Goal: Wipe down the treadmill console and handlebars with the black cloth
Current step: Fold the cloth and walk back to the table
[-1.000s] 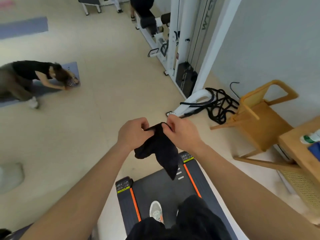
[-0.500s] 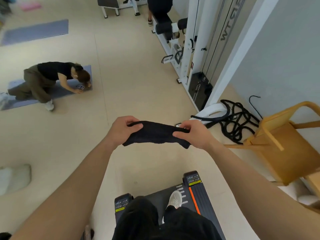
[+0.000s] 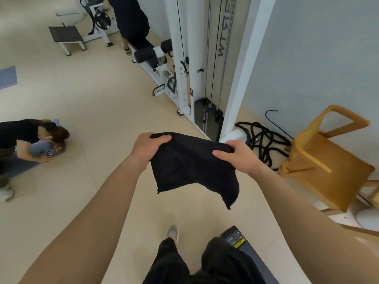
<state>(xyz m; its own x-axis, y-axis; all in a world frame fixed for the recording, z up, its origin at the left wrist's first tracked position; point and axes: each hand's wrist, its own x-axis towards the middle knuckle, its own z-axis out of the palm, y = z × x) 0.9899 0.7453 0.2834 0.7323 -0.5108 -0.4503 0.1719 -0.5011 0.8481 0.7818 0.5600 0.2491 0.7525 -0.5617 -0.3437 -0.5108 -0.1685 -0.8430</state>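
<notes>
Hanging spread between both hands, black cloth (image 3: 192, 169), left hand (image 3: 146, 149) gripping its upper left corner, right hand (image 3: 241, 155) gripping its upper right corner, held over the floor, ahead of the treadmill (image 3: 235, 238)

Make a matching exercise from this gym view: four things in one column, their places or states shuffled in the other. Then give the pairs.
Things
1. black cloth
2. black rope
3. wooden chair
4. treadmill

Places or states
A. lying in loose coils on the floor at the foot of the cable machine
B. near the bottom edge of the view, only one end showing
C. gripped along its top edge by the left hand and the right hand, hanging spread between them
D. at the right, close to the grey wall

Pairs: 1-C, 2-A, 3-D, 4-B
</notes>
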